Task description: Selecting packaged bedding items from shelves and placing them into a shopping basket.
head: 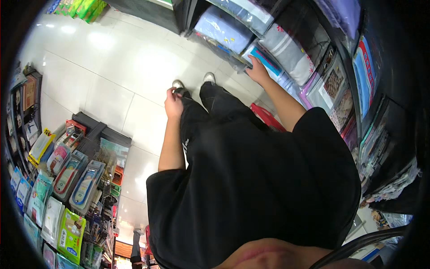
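Observation:
On the right, my right hand (pixel 258 71) reaches to a low shelf, thumb and fingers spread at the edge of a plastic-wrapped package with a blue label (pixel 267 61). Whether it grips the package or only touches it is unclear. Beside that package lie a pale blue wrapped textile (pixel 223 28) and a grey and white folded textile with red characters (pixel 287 53). My left hand (pixel 174 105) hangs before my left thigh, fingers loosely curled, and nothing shows in it.
Shelves of wrapped textiles rise along my right side. A rack of packaged goods (pixel 79 181) stands at my left. Something red (pixel 267 116) is by my right leg. Glossy white tiles (pixel 100 74) cover the floor. Green packs (pixel 85 10) sit at the far left.

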`<state>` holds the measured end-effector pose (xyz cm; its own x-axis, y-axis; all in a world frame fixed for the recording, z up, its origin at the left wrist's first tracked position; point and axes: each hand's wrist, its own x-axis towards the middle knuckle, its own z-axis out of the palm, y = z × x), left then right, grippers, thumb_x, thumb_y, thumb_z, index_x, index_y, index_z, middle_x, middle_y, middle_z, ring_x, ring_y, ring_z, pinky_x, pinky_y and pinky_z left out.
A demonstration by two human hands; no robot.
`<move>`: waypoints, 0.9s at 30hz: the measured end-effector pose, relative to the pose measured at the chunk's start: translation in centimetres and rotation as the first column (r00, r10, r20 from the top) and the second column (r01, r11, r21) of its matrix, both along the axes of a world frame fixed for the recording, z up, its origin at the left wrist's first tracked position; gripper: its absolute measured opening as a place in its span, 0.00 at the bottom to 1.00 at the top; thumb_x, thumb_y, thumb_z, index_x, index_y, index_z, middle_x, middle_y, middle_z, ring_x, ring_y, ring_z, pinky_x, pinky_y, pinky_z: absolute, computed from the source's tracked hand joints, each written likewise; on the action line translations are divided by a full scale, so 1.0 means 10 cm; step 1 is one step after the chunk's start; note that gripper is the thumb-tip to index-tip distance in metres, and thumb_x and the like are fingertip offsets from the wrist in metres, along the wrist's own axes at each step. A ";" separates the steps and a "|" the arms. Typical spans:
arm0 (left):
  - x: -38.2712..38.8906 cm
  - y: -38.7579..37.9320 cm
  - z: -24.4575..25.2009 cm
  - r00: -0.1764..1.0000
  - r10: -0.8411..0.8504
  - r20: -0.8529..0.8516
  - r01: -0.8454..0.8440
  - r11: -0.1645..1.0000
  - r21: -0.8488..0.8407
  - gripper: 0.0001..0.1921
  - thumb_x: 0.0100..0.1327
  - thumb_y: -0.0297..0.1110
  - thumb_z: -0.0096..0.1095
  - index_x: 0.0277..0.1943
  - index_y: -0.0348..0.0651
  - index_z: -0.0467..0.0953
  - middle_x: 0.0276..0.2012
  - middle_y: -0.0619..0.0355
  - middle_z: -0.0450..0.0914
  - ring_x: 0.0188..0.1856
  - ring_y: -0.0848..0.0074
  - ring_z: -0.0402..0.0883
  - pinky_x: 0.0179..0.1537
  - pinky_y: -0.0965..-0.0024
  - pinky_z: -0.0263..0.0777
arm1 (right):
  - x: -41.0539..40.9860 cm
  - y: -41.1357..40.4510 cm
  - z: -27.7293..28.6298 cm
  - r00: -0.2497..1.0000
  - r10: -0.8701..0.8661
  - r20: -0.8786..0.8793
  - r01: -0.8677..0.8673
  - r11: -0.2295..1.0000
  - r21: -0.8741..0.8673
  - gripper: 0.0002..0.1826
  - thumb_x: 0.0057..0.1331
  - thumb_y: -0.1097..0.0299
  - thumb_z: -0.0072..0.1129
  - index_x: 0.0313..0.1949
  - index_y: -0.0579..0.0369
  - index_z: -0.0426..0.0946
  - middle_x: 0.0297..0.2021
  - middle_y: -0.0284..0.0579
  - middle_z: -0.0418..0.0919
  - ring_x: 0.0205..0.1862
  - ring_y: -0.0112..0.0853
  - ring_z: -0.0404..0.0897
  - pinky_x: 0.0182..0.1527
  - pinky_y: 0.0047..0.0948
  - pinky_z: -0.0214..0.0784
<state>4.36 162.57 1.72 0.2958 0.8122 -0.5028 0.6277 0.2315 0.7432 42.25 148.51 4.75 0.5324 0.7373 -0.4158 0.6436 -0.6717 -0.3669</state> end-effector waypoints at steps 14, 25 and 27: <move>-0.55 0.45 0.04 0.960 -0.277 0.039 0.273 0.957 0.100 0.35 0.50 0.12 0.45 0.66 0.32 0.61 0.61 0.38 0.72 0.64 0.50 0.71 0.64 0.58 0.64 | -0.83 0.17 1.24 0.982 0.091 0.164 -0.135 0.950 0.282 0.33 0.56 0.71 0.60 0.63 0.51 0.67 0.64 0.50 0.66 0.65 0.49 0.66 0.66 0.43 0.61; 1.33 1.32 1.46 0.623 -0.776 -0.100 0.511 0.307 0.803 0.42 0.52 0.23 0.64 0.71 0.33 0.53 0.72 0.37 0.53 0.73 0.44 0.53 0.72 0.52 0.49 | -0.20 1.91 1.73 0.831 -0.092 0.548 -0.034 0.976 0.215 0.39 0.60 0.47 0.61 0.69 0.41 0.62 0.70 0.43 0.59 0.69 0.45 0.57 0.69 0.61 0.44; 1.94 1.27 1.64 0.570 -0.802 -0.179 0.522 0.186 0.832 0.44 0.51 0.28 0.67 0.71 0.36 0.53 0.72 0.37 0.52 0.72 0.40 0.52 0.72 0.47 0.47 | -0.09 1.96 1.61 0.874 -0.197 0.443 0.088 0.963 0.255 0.39 0.61 0.47 0.60 0.70 0.39 0.60 0.70 0.43 0.59 0.72 0.45 0.55 0.70 0.61 0.42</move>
<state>23.75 175.29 18.15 0.9117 0.1988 0.3596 0.0069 -0.8824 0.4705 41.35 168.16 20.88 0.7289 0.6814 0.0666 0.6786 -0.7063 -0.2013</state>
